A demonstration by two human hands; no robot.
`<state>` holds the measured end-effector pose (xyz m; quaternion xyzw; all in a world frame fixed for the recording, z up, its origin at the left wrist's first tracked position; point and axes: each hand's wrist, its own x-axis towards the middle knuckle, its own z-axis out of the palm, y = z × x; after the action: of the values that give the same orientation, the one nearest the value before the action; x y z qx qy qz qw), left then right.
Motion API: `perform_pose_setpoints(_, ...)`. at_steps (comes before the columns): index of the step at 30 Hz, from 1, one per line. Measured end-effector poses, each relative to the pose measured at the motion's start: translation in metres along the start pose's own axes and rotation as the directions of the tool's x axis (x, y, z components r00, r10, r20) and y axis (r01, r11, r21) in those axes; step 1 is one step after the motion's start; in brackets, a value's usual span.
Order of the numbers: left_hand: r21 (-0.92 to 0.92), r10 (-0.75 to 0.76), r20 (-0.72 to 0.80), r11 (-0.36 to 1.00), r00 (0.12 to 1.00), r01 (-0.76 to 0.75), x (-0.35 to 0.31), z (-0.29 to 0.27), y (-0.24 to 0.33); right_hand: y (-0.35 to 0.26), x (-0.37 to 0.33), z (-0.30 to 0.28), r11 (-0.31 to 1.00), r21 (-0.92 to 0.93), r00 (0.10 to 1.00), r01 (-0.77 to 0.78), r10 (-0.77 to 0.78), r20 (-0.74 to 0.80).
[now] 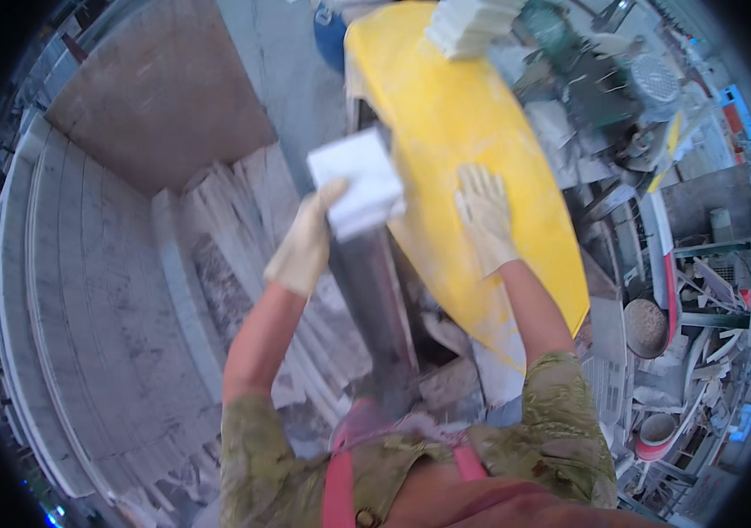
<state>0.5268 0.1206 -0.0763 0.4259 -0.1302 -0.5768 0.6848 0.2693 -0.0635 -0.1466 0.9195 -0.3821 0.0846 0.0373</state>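
My left hand (309,238), in a pale glove, grips a short stack of white square tiles (358,180) by its left edge. The stack is held up beside the left edge of a table with a yellow cover (446,114); some motion blur softens it. Flat on the yellow cover lies my right hand (485,211), gloved the same way, fingers stretched out and holding nothing. At the far end of the cover stands another pile of white tiles (472,26).
Long grey slabs or boards (111,308) line the left side, below a brown panel (164,97). On the right is clutter: a dark green machine (600,88), a round bowl of grainy material (647,327) and a red-rimmed bucket (655,436). A blue container (329,40) stands beyond the table.
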Motion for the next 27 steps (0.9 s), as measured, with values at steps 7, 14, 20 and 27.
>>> perform_pose_setpoints(7, 0.164, 0.079, 0.036, 0.983, 0.996, -0.084, 0.167, 0.044, 0.056, -0.007, 0.005, -0.016, 0.996, 0.082, 1.0, -0.015, 0.016, -0.014)
perform_pose_setpoints(14, 0.066, 0.271, 0.084, 0.959, 0.959, -0.277, 0.351, 0.071, 0.053, -0.004, 0.004, -0.023, 0.999, 0.053, 0.999, -0.004, 0.002, 0.043)
perform_pose_setpoints(20, 0.018, 0.306, 0.163, 0.95, 0.938, -0.313, 0.425, 0.058, 0.061, -0.001, 0.005, -0.021, 0.983, 0.175, 0.999, -0.046, 0.04, 0.033)
perform_pose_setpoints(27, 0.42, 0.133, -0.123, 0.905, 0.984, -0.07, 0.4, 0.062, 0.086, -0.003, 0.003, -0.022, 0.985, 0.166, 0.999, -0.039, 0.035, 0.027)
